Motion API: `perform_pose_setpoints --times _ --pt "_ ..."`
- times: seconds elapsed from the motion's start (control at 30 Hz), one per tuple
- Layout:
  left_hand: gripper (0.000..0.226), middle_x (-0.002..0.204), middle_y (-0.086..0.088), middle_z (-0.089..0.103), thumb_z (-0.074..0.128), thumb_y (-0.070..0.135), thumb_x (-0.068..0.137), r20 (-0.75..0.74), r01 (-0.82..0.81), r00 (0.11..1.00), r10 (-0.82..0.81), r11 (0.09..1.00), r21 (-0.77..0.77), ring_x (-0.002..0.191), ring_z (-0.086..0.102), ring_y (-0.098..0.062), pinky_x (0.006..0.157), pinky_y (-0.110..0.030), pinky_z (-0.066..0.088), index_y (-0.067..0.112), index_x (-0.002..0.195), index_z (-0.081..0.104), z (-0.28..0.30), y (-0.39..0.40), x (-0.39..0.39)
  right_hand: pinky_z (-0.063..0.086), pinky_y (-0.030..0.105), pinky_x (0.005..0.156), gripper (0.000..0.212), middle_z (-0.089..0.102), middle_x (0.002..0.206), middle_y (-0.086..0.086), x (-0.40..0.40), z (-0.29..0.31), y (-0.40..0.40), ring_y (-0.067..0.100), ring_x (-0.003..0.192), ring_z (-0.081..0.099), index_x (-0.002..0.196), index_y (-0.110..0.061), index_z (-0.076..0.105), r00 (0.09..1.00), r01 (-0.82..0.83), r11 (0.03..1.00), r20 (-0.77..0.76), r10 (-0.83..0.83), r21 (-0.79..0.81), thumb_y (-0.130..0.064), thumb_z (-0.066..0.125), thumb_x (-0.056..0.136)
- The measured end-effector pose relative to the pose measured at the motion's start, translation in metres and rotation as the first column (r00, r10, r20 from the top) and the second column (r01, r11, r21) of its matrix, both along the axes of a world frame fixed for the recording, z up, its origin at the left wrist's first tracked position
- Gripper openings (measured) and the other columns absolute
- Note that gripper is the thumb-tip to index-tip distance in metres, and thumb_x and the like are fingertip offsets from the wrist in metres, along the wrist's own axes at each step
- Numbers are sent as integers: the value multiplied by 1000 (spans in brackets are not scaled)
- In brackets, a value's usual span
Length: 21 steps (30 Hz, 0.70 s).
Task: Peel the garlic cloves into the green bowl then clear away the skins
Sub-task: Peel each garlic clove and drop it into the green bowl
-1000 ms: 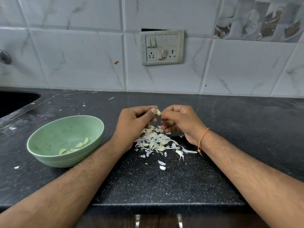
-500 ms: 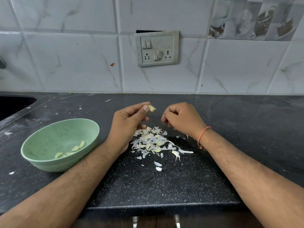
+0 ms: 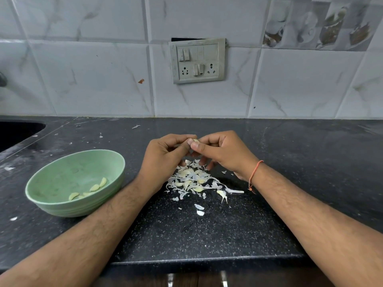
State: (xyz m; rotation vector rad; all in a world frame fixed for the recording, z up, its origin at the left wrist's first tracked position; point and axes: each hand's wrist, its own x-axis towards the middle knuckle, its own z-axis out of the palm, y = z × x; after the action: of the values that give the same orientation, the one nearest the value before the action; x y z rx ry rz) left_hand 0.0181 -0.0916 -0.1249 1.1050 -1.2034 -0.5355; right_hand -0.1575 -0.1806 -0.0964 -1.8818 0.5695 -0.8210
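1. The thumbs and first fingers of both hands are pinching one small garlic clove (image 3: pixel 195 140). The other fingers are curled in.
2. Half a second ago the hands were apart. The left hand (image 3: pixel 165 156) held the clove by itself, and the right hand (image 3: pixel 221 152) was off to the side. Now the right hand has come back and the two hands touch at the clove.
3. I think this means the clove is not clean yet. Some skin is likely still stuck on it, and the right hand has come back to pick it off. The clove is too small to see the skin for sure.
4. The clove is up in the air, above the pile of skins (image 3: pixel 194 180) on the dark counter (image 3: pixel 207 235). Some unpeeled cloves seem mixed into that pile.
5. The green bowl (image 3: pixel 51 204) sits to the left, near the left arm. A few peeled cloves (image 3: pixel 94 187) lie inside it.
6. So the job is only partly done. More cloves need peeling, and the skins are not cleared away yet.
7. A white switch plate (image 3: pixel 198 61) is on the tiled wall behind.
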Motion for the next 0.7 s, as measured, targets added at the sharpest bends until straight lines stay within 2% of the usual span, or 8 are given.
perform_pose_setpoints --times 0.1,0.2,0.33,0.57,0.7 --pt "19 103 -9 80 75 19 96 -58 24 998 -23 1000 16 86 74 -20 61 -26 58 13 114 81 2 1 -2 59 29 59 24 80 95 16 1 -1 -3 26 75 75 107 -2 80 999 -40 999 28 39 20 -23 77 97" --pt "18 104 -15 80 74 17 98 -184 85 981 -69 993 83 88 72 -19 63 -24 56 10 113 81 1 1 -3 61 27 64 22 79 94 20 0 -4 -6 26 78 76 109 5 77 997 -71 997 20 71 8 -14 73 100" --pt "20 100 -16 80 73 16 97 -318 157 943 -102 976 151 87 70 -18 64 -21 54 6 114 80 2 1 -4 65 29 72 19 80 96 20 0 -8 -8 27 85 79 113 4 76 995 -95 995 11 95 9 -9 69 101" --pt "16 86 -8 76 72 18 98 -412 193 905 -106 965 175 80 68 -14 60 -19 52 11 108 82 4 2 -3 66 31 77 19 80 96 18 0 -8 -6 28 88 80 116 2 77 993 -117 993 25 117 22 -8 69 101" --pt "16 90 -12 74 72 23 98 -410 187 906 -105 968 166 78 68 -14 60 -20 52 16 106 84 6 4 -4 66 31 74 19 81 96 18 1 -4 -7 29 86 80 115 1 77 993 -112 993 45 111 23 -9 71 100"
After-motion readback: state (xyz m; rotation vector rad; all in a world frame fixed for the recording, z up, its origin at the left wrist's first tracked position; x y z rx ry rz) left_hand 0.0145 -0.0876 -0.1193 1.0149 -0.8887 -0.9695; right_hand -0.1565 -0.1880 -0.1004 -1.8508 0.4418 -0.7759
